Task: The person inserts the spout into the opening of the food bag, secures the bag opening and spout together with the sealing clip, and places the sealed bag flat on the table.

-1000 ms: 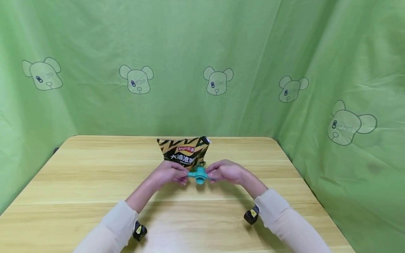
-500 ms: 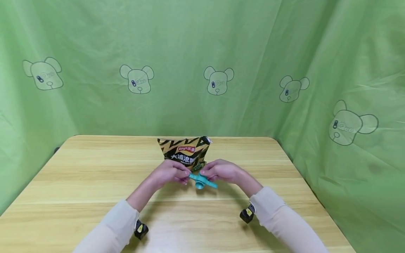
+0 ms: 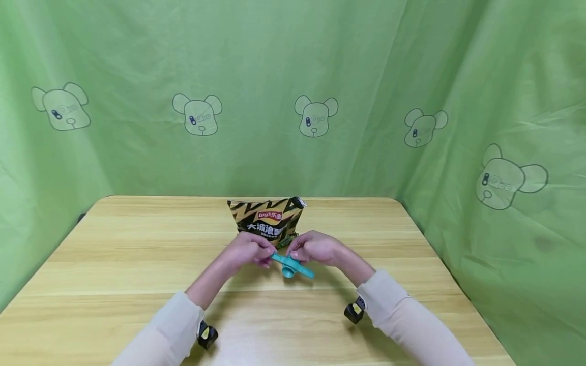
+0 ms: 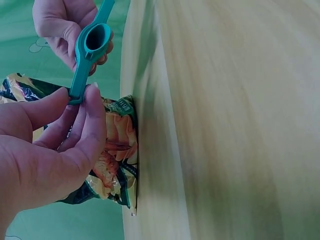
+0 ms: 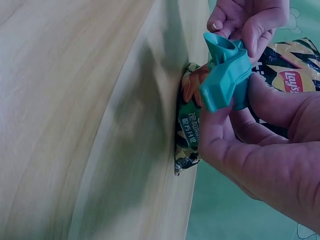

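A teal bag clip with a pour spout [image 3: 293,265] is held between both hands above the table, its right end slanting toward the person. The left hand [image 3: 249,249] pinches one end between thumb and fingertips, plainly seen in the left wrist view. The right hand [image 3: 316,248] grips the clip's middle, behind the spout, thumb on one side and fingers on the other. In the right wrist view, the clip [image 5: 225,82] has its round spout mouth facing away from the right palm. Just behind the hands lies a black and yellow Lay's chip bag [image 3: 261,218], its lower part partly hidden.
The pale wooden table [image 3: 137,254] extends around the hands. A green curtain [image 3: 256,157] hangs behind and along the right side. At the bag's upper right corner shows a dark round part [image 3: 297,202], too small to identify.
The right hand has gone from the clip's right end to its middle, shifting slightly left. The clip has turned, its right end swinging toward the person. The left hand kept its end; the bag stayed.
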`<state>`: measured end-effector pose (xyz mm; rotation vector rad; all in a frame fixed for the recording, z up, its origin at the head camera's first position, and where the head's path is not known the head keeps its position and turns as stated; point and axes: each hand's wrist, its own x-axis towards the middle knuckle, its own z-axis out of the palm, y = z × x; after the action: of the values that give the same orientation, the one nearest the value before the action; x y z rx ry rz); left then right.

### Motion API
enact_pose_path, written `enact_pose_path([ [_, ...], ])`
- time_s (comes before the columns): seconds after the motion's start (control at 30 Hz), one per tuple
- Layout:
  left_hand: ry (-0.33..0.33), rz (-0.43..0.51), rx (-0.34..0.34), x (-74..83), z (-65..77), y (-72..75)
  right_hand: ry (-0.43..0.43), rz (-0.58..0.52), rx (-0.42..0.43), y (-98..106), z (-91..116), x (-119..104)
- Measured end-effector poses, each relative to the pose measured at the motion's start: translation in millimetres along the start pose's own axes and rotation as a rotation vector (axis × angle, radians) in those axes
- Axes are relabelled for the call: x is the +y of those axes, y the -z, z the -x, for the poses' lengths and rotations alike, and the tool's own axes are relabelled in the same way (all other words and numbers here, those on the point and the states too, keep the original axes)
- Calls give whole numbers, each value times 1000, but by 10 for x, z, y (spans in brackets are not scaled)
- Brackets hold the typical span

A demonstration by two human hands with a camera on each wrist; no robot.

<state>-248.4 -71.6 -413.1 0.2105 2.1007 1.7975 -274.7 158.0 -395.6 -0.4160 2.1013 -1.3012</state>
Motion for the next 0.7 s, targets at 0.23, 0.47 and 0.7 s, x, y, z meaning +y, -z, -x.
enact_pose_path([
  [0.23, -2, -67, -23, 42, 13, 22, 13, -31, -48, -13, 17, -21],
  [0.47, -11, -89, -32, 46, 0, 31, 9, -47, -49, -6, -9, -4],
  [0.7, -24, -75, -101, -5, -8, 86, 3, -24, -25, -7, -12, 10],
])
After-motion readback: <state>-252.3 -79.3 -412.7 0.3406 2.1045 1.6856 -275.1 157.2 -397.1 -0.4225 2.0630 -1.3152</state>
